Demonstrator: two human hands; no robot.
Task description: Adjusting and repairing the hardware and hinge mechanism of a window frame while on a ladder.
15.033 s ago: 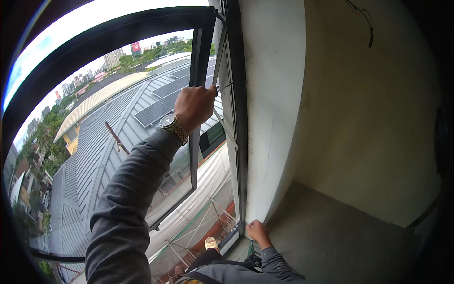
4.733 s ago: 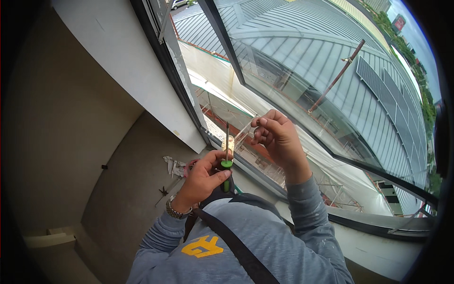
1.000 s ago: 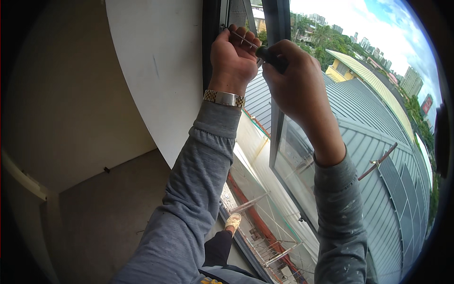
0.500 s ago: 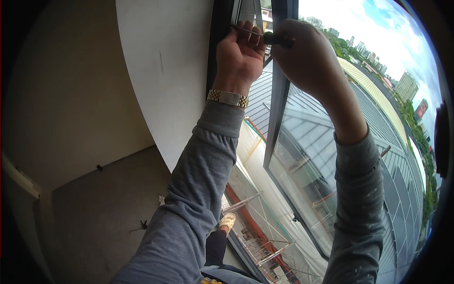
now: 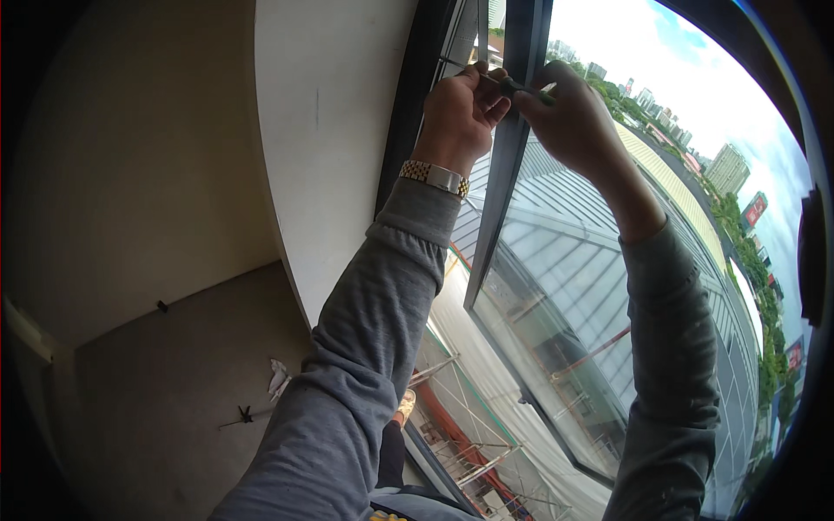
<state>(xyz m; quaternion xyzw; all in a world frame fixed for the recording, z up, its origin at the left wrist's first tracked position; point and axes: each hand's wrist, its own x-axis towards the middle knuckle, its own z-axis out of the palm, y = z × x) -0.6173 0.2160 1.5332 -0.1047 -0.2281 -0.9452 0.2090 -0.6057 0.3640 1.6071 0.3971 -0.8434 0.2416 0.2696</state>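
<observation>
Up at the window, my right hand (image 5: 573, 117) is closed around the dark green handle of a screwdriver (image 5: 519, 89). The thin shaft runs left toward the dark fixed window frame (image 5: 401, 143). My left hand (image 5: 460, 113), palm turned up, pinches around the shaft with thumb and fingers. Fingers hide part of the shaft, and its tip against the frame is too small to make out. Between and behind the hands stands the dark edge of an opened glass window sash (image 5: 497, 200). A gold and silver watch (image 5: 434, 176) is on my left wrist.
A white wall panel (image 5: 317, 156) stands left of the window. On the grey floor lie a small black object with thin arms (image 5: 245, 415) and a white crumpled thing (image 5: 278, 378). Outside, far below, are scaffolding (image 5: 478, 464) and metal roofs (image 5: 556, 213). My shoe (image 5: 407, 404) is beside the sill.
The view has shifted slightly. My left fingers, spread beneath the shaft before, have curled in around it. My right hand has shifted its grip on the handle, which now tilts down more to the right.
</observation>
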